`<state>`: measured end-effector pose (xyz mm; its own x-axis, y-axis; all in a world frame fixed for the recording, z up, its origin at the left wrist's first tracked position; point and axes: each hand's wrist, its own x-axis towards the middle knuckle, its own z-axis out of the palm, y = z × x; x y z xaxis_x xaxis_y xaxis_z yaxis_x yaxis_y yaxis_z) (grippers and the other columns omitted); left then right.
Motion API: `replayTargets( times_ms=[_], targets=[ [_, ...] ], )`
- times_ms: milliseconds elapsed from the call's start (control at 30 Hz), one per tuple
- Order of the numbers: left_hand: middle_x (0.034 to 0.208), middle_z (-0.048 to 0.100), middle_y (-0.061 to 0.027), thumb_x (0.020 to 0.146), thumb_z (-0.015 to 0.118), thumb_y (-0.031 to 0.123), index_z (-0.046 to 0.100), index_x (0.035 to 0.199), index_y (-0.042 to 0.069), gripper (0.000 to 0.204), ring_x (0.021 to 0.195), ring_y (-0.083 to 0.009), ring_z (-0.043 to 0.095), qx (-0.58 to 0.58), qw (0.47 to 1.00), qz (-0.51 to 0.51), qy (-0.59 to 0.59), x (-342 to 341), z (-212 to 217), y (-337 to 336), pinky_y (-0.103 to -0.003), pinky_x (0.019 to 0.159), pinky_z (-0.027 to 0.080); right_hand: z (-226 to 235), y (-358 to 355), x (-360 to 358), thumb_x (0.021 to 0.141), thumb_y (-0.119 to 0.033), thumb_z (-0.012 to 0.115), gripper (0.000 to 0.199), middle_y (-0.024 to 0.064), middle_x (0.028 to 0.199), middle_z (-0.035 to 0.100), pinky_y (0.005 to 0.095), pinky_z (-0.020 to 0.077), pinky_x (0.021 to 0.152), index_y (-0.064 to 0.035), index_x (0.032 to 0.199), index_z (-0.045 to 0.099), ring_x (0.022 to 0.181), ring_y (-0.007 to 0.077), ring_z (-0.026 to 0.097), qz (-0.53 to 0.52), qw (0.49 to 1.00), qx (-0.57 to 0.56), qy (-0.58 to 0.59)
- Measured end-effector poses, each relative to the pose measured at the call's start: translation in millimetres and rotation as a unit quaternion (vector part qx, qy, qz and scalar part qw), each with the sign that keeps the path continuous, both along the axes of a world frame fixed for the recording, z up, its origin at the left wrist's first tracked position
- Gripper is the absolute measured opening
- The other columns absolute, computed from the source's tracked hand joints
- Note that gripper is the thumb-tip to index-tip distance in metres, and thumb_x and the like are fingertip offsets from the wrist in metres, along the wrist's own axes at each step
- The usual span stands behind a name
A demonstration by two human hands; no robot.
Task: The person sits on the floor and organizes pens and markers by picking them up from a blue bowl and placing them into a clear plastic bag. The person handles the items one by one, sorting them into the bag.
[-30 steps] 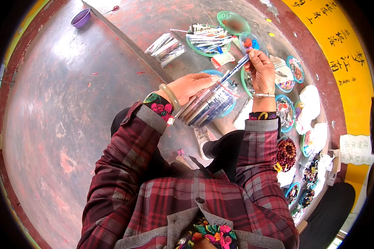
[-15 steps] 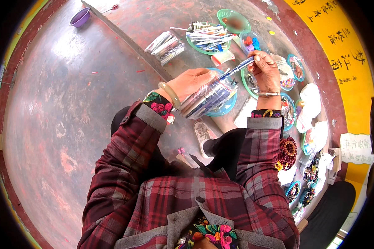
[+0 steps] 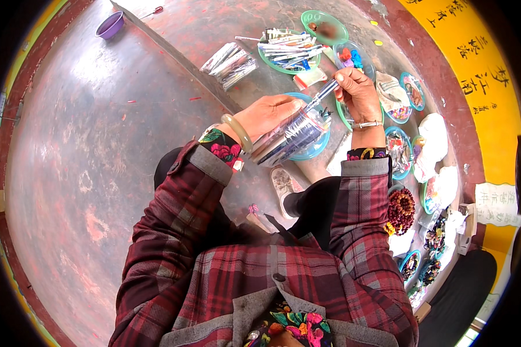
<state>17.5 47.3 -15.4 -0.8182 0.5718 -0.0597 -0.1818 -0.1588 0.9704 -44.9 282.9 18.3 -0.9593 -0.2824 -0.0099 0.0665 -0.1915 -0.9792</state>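
Note:
My left hand (image 3: 267, 115) grips a clear plastic bag (image 3: 288, 137) packed with pens, tilted above a blue basin (image 3: 312, 151). A pale bangle circles that wrist. With thumb and fingers pinched, my right hand (image 3: 358, 92) holds a blue-and-white pen (image 3: 323, 95) by its upper end. The pen slants down to the left, its lower end at the bag's upper right opening; how deep it sits is hard to see. Beyond my hands stands a green basket (image 3: 265, 56) heaped with mostly white pens, and a second bag of pens (image 3: 230, 63) lies on the floor left of it.
A green basin (image 3: 342, 36) and a clear tub (image 3: 369, 65) with colourful pieces stand farther back. Along the right are several small baskets, a blue one (image 3: 408, 168), a white cloth bundle (image 3: 433, 139) and dark red beads (image 3: 400, 211). A purple basin (image 3: 109, 25) sits far left.
My right hand has moved left and slightly down with the pen, so less of the pen shows between the hand and the bag. My left hand and the bag have hardly moved.

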Motion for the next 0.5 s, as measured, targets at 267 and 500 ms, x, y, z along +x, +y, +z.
replayTargets(
  times_ms=[267,500],
  targets=[
    [0.108,0.058,-0.0052,0.098,0.044,0.024,0.053,0.119,-0.004,0.036,0.096,-0.0078,0.053,-0.003,0.999,0.046,0.008,0.0,7.5,-0.8,-0.023,0.086,0.044,8.3,-17.0,13.9,0.076,-0.007,0.072,0.017,0.0041,0.077,0.066,0.0200,0.0452,0.058,0.0001,0.091,0.068,0.061,0.0086,0.056,0.060,0.998,0.019,0.004],
    [0.105,0.059,-0.0043,0.098,0.044,0.023,0.053,0.119,-0.004,0.035,0.094,-0.0075,0.054,0.011,0.998,0.058,-0.014,-3.5,2.7,-1.8,-0.023,0.084,0.045,0.4,-25.2,10.3,0.074,-0.006,0.074,0.020,0.0043,0.077,0.066,0.0204,0.0458,0.060,0.0013,0.091,0.069,0.063,0.0089,0.057,0.069,0.997,0.033,-0.002]
  ],
)
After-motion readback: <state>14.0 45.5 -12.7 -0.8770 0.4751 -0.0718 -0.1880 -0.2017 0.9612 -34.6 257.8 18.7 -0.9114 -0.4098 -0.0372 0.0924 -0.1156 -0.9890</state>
